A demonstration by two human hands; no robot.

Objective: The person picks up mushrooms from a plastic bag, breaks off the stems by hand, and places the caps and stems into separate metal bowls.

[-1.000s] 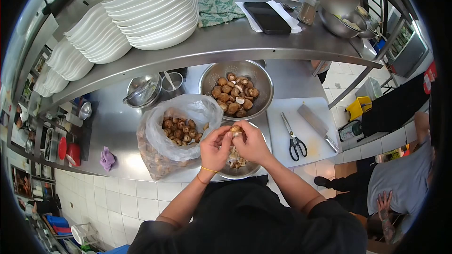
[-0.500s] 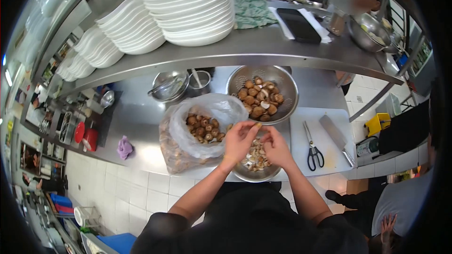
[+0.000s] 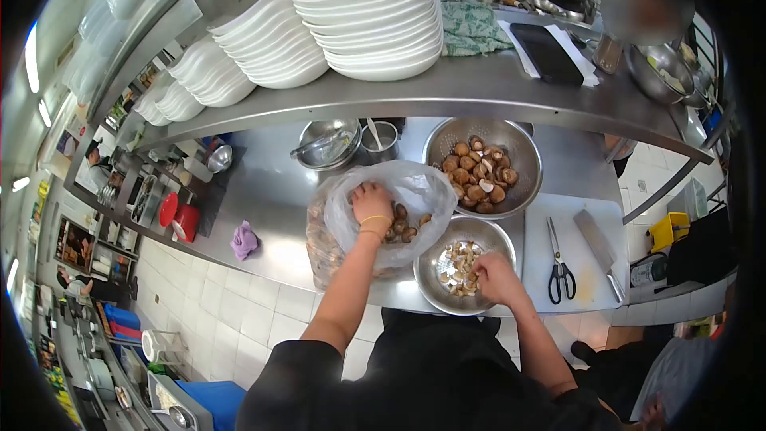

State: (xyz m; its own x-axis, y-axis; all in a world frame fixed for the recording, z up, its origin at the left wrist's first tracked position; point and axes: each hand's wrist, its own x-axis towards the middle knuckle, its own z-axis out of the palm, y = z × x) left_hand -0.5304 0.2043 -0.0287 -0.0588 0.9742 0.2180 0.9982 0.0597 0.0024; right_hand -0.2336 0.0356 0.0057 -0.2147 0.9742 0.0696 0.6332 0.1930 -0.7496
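My left hand [image 3: 372, 204] reaches into a clear plastic bag [image 3: 427, 183] of brown mushrooms [image 3: 405, 233]. Its fingers are spread over the mushrooms, tips partly hidden. Over the right side of a steel bowl [image 3: 428, 275], my right hand [image 3: 496, 279] has its fingers pinched together; whatever may be between them cannot be made out. Cut pale mushroom stems [image 3: 459, 259] lie in that bowl. Behind it, a perforated steel colander [image 3: 524, 161] holds several brown mushroom caps [image 3: 482, 175].
On the right, a white cutting board [image 3: 542, 231] bears black-handled scissors [image 3: 558, 263] and a cleaver [image 3: 594, 239]. A purple cloth [image 3: 244, 241] lies left of the bag. Steel bowls [image 3: 327, 144] stand behind it. A shelf [image 3: 479, 100] with stacked white plates [image 3: 367, 24] crosses above.
My hands, together above the bowl before, have parted. The left went into the mushroom bag; the right dropped lower over the stem bowl. The whole view has shifted slightly.
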